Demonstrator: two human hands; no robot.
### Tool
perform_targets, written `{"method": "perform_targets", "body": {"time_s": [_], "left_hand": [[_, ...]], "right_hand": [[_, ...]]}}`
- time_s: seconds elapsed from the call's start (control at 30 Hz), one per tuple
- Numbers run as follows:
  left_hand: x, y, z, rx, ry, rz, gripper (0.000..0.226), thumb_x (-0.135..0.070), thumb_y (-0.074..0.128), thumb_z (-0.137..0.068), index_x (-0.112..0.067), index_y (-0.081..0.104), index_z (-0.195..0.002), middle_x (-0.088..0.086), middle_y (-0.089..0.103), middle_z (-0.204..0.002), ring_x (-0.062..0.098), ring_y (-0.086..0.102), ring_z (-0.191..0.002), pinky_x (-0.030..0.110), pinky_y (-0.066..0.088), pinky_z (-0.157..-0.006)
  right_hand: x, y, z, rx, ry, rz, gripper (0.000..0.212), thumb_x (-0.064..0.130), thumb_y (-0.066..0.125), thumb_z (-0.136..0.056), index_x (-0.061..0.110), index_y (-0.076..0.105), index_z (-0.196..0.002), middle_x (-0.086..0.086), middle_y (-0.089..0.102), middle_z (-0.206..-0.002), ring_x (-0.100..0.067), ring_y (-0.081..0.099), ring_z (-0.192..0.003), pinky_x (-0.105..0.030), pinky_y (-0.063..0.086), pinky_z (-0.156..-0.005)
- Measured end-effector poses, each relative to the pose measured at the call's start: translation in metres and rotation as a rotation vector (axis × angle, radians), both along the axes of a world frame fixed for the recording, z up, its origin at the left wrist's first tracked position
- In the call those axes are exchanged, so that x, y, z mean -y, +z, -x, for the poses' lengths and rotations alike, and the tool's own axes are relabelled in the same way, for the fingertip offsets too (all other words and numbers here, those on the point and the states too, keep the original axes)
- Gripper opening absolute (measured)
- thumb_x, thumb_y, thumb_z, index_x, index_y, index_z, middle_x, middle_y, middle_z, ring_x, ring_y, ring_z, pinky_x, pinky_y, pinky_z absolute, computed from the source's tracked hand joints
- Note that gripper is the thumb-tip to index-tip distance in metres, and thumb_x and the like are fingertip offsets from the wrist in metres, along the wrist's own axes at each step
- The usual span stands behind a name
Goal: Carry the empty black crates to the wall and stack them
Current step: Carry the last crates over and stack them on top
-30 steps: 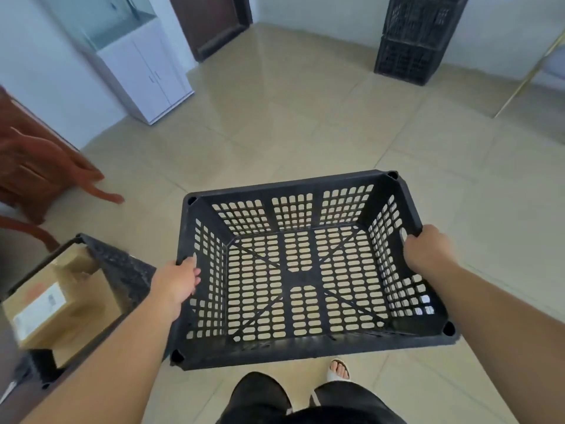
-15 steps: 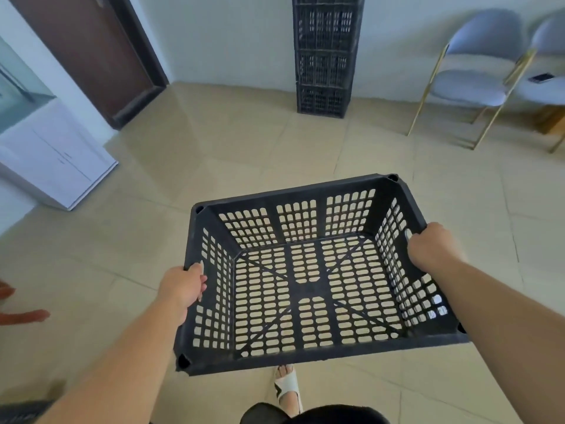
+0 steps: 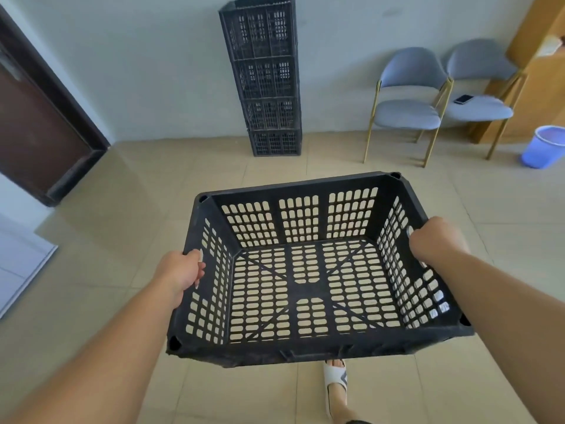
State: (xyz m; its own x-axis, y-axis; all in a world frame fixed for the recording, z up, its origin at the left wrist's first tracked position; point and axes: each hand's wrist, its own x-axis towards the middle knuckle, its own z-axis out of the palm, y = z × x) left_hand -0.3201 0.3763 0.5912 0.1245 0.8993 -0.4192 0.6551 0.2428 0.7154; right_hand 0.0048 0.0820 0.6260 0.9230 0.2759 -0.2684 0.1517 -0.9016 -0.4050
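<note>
1. At far left, a dark brown door [image 3: 39, 133] stands shut, off the route.
2. The left hand [image 3: 183, 270] is clamped on the left rim of the black crate [image 3: 308, 289], fingers curled over its edge.
3. The crate, empty and open side up, hangs off the floor in front of the person, with tiles showing through its slotted base. A sandalled foot [image 3: 334, 381] steps out beneath its near edge.
4. Straight ahead, the stack [image 3: 266, 81] of black crates stands against the wall. It looks four high and is well apart from the carried crate.
5. The right hand [image 3: 434, 240] grips the opposite rim, so the hands sit apart on the crate's two short sides.
6. Further right are two grey chairs [image 3: 409, 114], one with a phone [image 3: 463, 99] on its seat, and a blue bin [image 3: 544, 146].
7. The step in hand appears to be the carry. The next move calls for crossing the open floor, raising the crate above the stack's top and lining up its corners before lowering it.
</note>
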Motion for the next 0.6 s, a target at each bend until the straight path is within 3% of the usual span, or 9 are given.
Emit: {"method": "perform_targets", "body": {"time_s": [0.17, 0.27, 0.4, 0.6], "left_hand": [[-0.068, 0.016, -0.068, -0.027, -0.023, -0.029, 0.037, -0.026, 0.044, -0.107, 0.003, 0.067, -0.11, 0.009, 0.065, -0.08, 0.02, 0.057, -0.071, 0.026, 0.032, -0.057], [-0.106, 0.025, -0.096, -0.028, -0.002, -0.055, 0.035, -0.027, 0.045, -0.108, 0.001, 0.066, -0.109, 0.009, 0.067, -0.083, 0.019, 0.058, -0.071, 0.026, 0.034, -0.057], [-0.165, 0.035, -0.123, -0.02, 0.022, -0.059, 0.034, -0.026, 0.045, -0.108, 0.0, 0.066, -0.107, 0.009, 0.067, -0.082, 0.019, 0.059, -0.071, 0.026, 0.035, -0.058], [-0.281, 0.037, -0.153, 0.004, 0.023, -0.066, 0.031, -0.026, 0.046, -0.108, -0.001, 0.065, -0.11, 0.011, 0.07, -0.086, 0.022, 0.061, -0.075, 0.037, 0.047, -0.079]], "right_hand": [[-0.071, 0.014, -0.065, -0.042, -0.031, -0.036, 0.022, 0.009, 0.05, -0.093, -0.004, 0.058, -0.109, -0.02, 0.062, -0.09, -0.037, 0.062, -0.082, -0.044, 0.057, -0.073], [-0.117, 0.025, -0.094, -0.055, -0.008, -0.054, 0.018, 0.008, 0.05, -0.092, -0.003, 0.058, -0.104, -0.019, 0.061, -0.084, -0.033, 0.061, -0.071, -0.038, 0.054, -0.062], [-0.183, 0.038, -0.128, -0.034, 0.026, -0.061, 0.014, 0.007, 0.048, -0.092, -0.001, 0.056, -0.099, -0.017, 0.059, -0.08, -0.03, 0.057, -0.066, -0.034, 0.05, -0.057], [-0.293, 0.043, -0.159, -0.031, 0.056, -0.047, 0.011, 0.007, 0.049, -0.093, -0.001, 0.056, -0.094, -0.015, 0.058, -0.076, -0.027, 0.056, -0.061, -0.028, 0.04, -0.045]]}}
